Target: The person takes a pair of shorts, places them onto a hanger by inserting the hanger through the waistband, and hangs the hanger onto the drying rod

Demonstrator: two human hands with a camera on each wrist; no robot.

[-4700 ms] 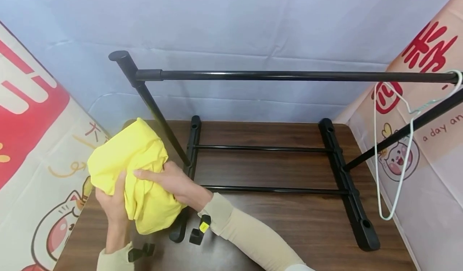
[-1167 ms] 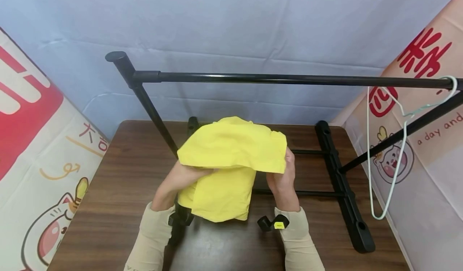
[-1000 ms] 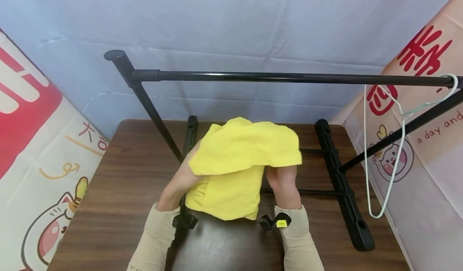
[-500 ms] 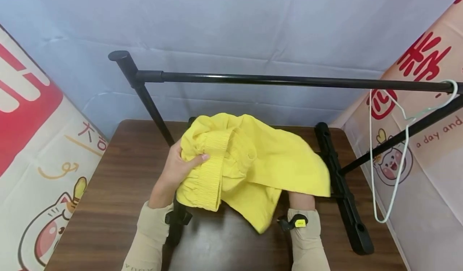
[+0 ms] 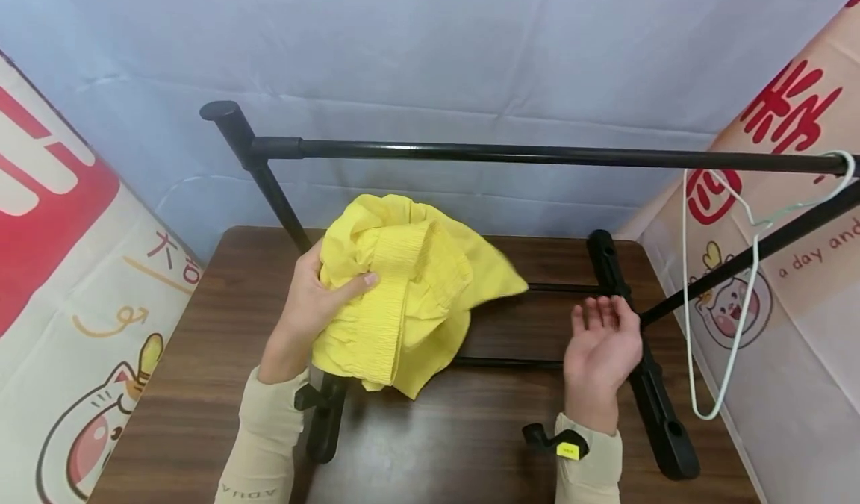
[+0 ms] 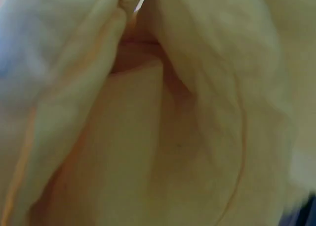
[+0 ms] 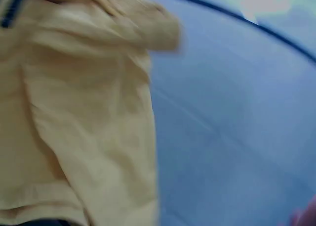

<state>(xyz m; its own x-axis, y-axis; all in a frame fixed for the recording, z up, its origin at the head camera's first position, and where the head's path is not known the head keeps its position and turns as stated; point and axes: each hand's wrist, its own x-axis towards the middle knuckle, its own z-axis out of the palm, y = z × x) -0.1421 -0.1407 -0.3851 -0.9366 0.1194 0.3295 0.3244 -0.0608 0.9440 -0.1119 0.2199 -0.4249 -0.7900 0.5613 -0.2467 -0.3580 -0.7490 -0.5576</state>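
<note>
A pair of yellow shorts (image 5: 430,280) with a gathered elastic waistband hangs bunched over the table. My left hand (image 5: 305,306) grips it by the waistband at the left, thumb on top and the other fingers hidden behind the cloth. Apart from the shorts, to the right, my right hand (image 5: 601,351) has its palm turned up and fingers loosely bent, with nothing in it. Folds of the shorts (image 6: 128,152) fill the left wrist view. In the right wrist view, the shorts (image 7: 98,112) cover the left side.
A black rack spans the scene, its top bar (image 5: 510,153) above and beyond my hands. One white wire hanger (image 5: 742,317) hangs from that bar at the right. The rack's feet (image 5: 661,414) stand on a brown wooden table (image 5: 222,384). Printed cloth walls surround it.
The shorts went from the left to the middle and were turned, so the waistband faces up. My right hand came out from under the fabric and moved right; my left hand kept hold.
</note>
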